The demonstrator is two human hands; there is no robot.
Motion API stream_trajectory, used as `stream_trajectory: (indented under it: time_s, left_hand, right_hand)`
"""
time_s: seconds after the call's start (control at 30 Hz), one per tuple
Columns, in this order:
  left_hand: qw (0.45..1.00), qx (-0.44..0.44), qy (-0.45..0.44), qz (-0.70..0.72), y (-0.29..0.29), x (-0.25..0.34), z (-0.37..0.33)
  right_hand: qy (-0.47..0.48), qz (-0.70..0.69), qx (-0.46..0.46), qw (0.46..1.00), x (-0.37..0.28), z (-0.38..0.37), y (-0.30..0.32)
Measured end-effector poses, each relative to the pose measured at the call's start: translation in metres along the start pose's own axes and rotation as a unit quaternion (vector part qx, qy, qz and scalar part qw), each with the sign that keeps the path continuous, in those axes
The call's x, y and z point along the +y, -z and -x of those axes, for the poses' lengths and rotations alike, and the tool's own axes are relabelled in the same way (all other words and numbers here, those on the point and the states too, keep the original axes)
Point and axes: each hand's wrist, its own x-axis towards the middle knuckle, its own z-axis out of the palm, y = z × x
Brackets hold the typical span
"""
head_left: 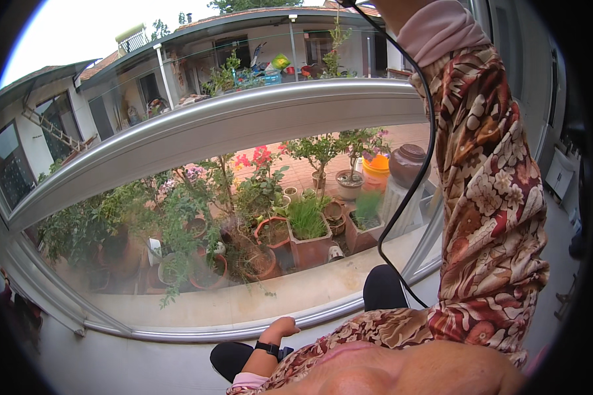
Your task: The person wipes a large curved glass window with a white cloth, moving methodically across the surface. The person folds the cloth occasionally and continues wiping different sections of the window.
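Observation:
My left hand (283,326) is low in the middle, close to the lower rail of the window frame (244,327). Its fingers look curled into a fist, and whatever may be inside them is hidden. A black band (267,347) circles that wrist. My right arm (491,164), in a flowered sleeve with a pink cuff (441,29), reaches up past the upper edge; the hand itself is out of the picture. Right in front of me is a large window pane (145,263), hazy in places, crossed by a thick silvery bar (244,108).
A black cable (431,131) hangs beside my right arm. My bent knees (383,288) are near the sill. Beyond the glass stand potted plants (308,224), an orange bucket (375,172), a brown jar (410,164), a brick-paved yard and low buildings (197,66).

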Motion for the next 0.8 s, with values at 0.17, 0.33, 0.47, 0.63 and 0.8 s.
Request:
stream_trajectory:
  time_s: [0.17, 0.33, 0.47, 0.63, 0.8]
  left_hand:
    - [0.999, -0.031, -0.009, -0.027, -0.023, -0.015, -0.016]
    - [0.998, -0.052, -0.012, -0.028, -0.028, -0.015, -0.016]
    - [0.999, -0.030, -0.021, -0.031, -0.018, -0.006, -0.011]
    - [1.000, 0.011, -0.026, -0.002, -0.009, 0.009, 0.000]
    - [1.000, 0.001, -0.013, -0.006, -0.003, 0.016, 0.005]
  right_hand:
    - [-0.132, 0.156, -0.061, 0.977, 0.122, 0.088, 0.050]
    - [-0.118, 0.318, -0.059, 0.939, 0.187, 0.182, 0.110]
    - [-0.141, 0.447, -0.168, 0.867, 0.183, 0.245, 0.167]
    - [-0.471, 0.348, -0.079, 0.807, 0.169, 0.238, 0.152]
    - [-0.455, 0.288, -0.084, 0.838, 0.154, 0.172, 0.103]
